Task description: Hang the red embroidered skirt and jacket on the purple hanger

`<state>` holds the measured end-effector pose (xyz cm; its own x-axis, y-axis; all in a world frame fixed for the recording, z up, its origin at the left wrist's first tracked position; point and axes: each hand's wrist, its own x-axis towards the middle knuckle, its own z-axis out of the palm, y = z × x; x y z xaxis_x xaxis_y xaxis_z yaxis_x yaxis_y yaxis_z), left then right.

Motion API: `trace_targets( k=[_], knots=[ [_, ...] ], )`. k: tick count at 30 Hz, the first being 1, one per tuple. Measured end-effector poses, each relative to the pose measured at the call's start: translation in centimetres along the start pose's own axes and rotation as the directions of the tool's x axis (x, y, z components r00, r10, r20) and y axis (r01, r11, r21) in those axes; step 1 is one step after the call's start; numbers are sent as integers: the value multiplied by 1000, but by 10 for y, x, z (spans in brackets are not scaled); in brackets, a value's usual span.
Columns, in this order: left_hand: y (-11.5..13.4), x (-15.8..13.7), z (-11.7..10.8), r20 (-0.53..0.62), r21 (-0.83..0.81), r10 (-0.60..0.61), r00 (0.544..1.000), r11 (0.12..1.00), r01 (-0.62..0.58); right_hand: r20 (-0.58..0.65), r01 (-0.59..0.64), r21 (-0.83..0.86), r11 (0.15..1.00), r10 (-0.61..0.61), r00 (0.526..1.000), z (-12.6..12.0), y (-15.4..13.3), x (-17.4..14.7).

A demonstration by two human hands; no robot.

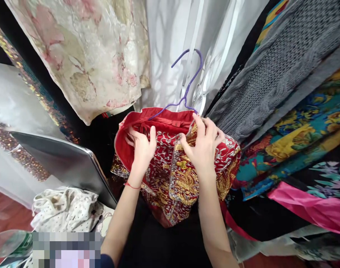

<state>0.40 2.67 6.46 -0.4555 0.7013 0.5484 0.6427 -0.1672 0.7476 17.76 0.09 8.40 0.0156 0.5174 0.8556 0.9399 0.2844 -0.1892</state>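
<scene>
A red garment (161, 182) with gold and silver embroidery sits in front of me, its red lining showing at the wide opening. A purple hanger (185, 97) stands up out of this opening, its shoulders partly inside the cloth and its hook caught on nothing I can see. My left hand (142, 147) reaches into the opening's left side, fingers apart against the lining and thumb raised. On the right, my right hand (204, 143) grips the embroidered edge by the hanger's arm, fingertips at the rim and thumb on the front. The fabric hides part of the hanger.
A pale floral garment (103, 56) hangs at upper left, sheer white cloth (167, 41) behind. A grey knit (284, 74) and a teal floral cloth (292, 145) hang close on the right. At left are a dark panel (64, 160), dotted white cloth (65, 210) and a plastic bottle (12, 243).
</scene>
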Motion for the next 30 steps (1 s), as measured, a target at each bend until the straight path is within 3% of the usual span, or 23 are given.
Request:
trace_targets(
  k=[4,7,10,15,20,25,28,30],
  knots=[
    [-9,42,-1,-54,37,68,996,997,-66,-11,13,25,1000,-13,1000,-2,10,2],
    [-16,63,-14,49,82,199,979,976,-203,6,37,95,995,-38,999,-7,24,-5],
    [-23,66,-34,198,107,328,924,929,-353,-3,47,130,990,-47,999,-17,40,-18],
    [-28,45,-54,169,186,463,870,852,-490,41,5,69,998,-8,999,-34,62,-24],
    [-28,37,-50,66,253,419,905,871,-422,-30,4,34,999,-3,1000,-40,73,-22],
    [-28,34,-47,3,244,381,924,896,-371,-196,-81,-5,997,79,978,-46,87,-32],
    [-26,34,-48,-4,242,346,938,911,-335,-330,-185,-104,977,141,933,-62,106,-31],
    [-25,35,-49,-1,231,326,945,920,-317,-465,-295,-189,937,179,867,-82,115,-24]
  ],
)
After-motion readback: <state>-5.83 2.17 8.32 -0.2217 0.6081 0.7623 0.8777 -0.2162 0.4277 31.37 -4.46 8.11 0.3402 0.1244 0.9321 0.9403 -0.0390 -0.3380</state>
